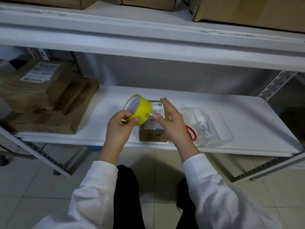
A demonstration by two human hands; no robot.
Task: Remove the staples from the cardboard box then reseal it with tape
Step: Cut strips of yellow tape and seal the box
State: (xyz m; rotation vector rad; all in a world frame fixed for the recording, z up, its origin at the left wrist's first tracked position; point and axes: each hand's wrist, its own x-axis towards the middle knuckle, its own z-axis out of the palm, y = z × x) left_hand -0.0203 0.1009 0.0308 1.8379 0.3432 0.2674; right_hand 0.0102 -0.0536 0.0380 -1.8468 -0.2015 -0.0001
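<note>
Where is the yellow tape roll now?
Head view, centre: the left hand grips the yellow tape roll over the left side of the small cardboard box on the lower white shelf, with the open right hand to its right.

- Left sleeve (87, 195): long, white, loose and creased, with a plain cuff at the wrist.
- Right sleeve (214, 192): same white cloth, same plain cuff.
- Trousers (127, 195): black.
- Left hand (118, 126) and right hand (175, 124): bare.

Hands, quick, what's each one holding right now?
Left hand: grips the yellow tape roll.
Right hand: open, fingers straight, over the small cardboard box.
</note>
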